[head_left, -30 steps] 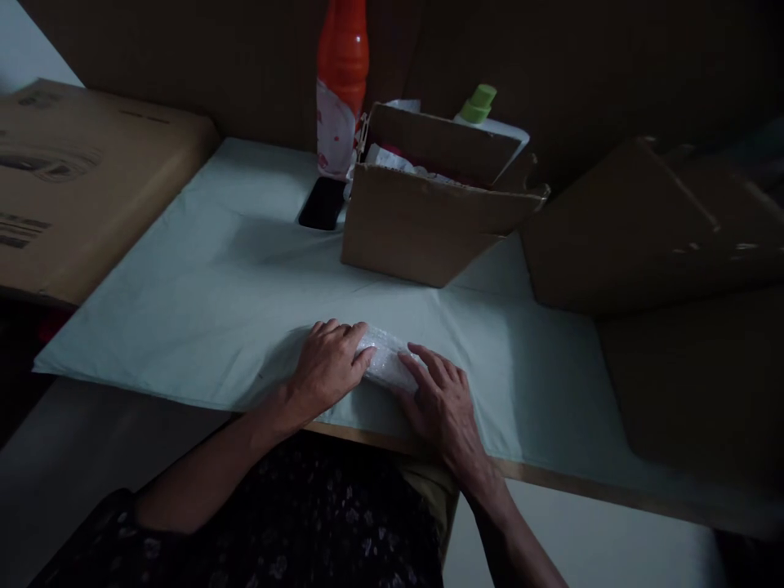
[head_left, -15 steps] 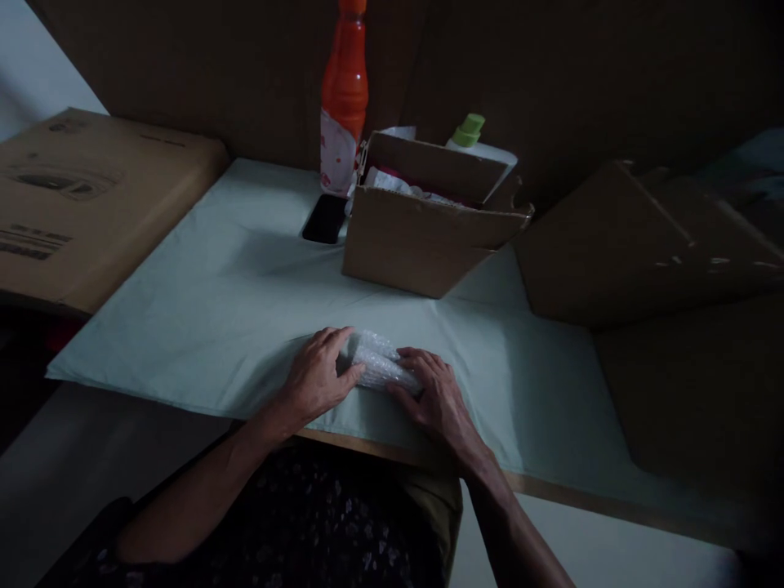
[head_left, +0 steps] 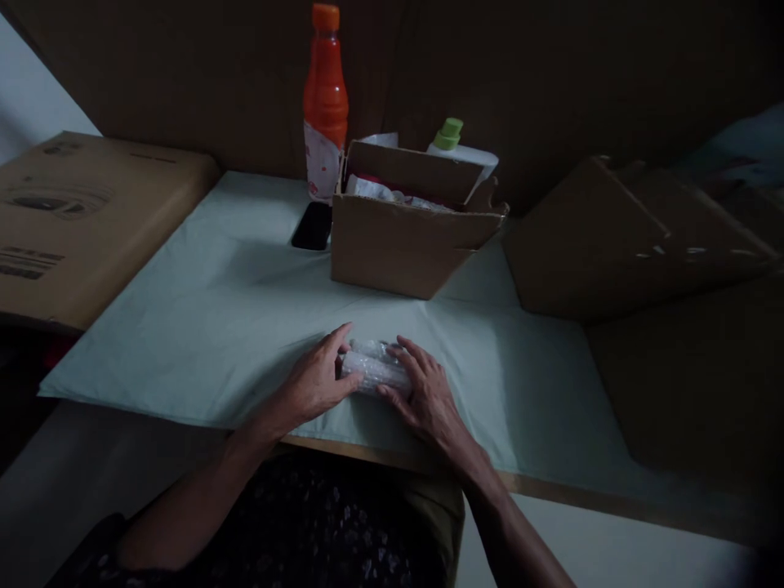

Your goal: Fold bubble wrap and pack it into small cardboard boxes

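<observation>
A roll of bubble wrap [head_left: 375, 372] lies on the pale green cloth [head_left: 257, 302] near the table's front edge. What is inside the roll, if anything, cannot be seen. At its left end my left hand [head_left: 318, 377] grips it between thumb and fingers. My right hand [head_left: 427, 388] curves over the right end, with the thumb on the near side and fingertips on top. A looser fold of the wrap shows on the far side of the roll, between the hands.
Beyond the hands stands an open cardboard box [head_left: 385, 253] with packets inside. Behind it are an orange bottle [head_left: 327, 102] and a white bottle with a green cap [head_left: 451, 135]. A phone [head_left: 312, 227] lies beside the box. Larger cartons flank the cloth, left [head_left: 116, 220] and right [head_left: 576, 245].
The bubble wrap looks rolled a little further, its far fold now lower and narrower. My fingers have shifted slightly on it. The whole view has tilted a bit.
</observation>
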`<state>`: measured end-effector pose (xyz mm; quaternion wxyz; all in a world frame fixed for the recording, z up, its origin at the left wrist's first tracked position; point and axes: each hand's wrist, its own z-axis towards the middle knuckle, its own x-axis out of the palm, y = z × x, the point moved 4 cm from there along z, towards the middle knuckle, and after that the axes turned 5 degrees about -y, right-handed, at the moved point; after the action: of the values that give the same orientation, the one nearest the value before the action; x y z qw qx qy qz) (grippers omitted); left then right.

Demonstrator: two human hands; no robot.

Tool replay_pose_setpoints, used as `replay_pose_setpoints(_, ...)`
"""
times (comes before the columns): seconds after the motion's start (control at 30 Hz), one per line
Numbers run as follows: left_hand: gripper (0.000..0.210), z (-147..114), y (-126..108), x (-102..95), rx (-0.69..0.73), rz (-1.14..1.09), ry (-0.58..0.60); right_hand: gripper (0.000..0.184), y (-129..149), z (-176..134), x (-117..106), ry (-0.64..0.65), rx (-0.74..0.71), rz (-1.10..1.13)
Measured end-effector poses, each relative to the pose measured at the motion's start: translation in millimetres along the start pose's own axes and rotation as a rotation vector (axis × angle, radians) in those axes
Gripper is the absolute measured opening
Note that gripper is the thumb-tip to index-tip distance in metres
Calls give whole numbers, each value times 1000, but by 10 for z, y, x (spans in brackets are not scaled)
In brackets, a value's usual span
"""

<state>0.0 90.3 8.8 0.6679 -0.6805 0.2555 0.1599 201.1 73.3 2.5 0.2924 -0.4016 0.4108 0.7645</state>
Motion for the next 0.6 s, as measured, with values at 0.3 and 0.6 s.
replay_pose_setpoints(0.3, 63, 18, 50, 66, 70, 102, -185, 38, 21, 405, 10, 248, -21, -85)
replay_pose_setpoints(0.6, 79, -178, 15, 74, 44, -390, 60, 32, 33, -5, -80, 132, 40, 404)
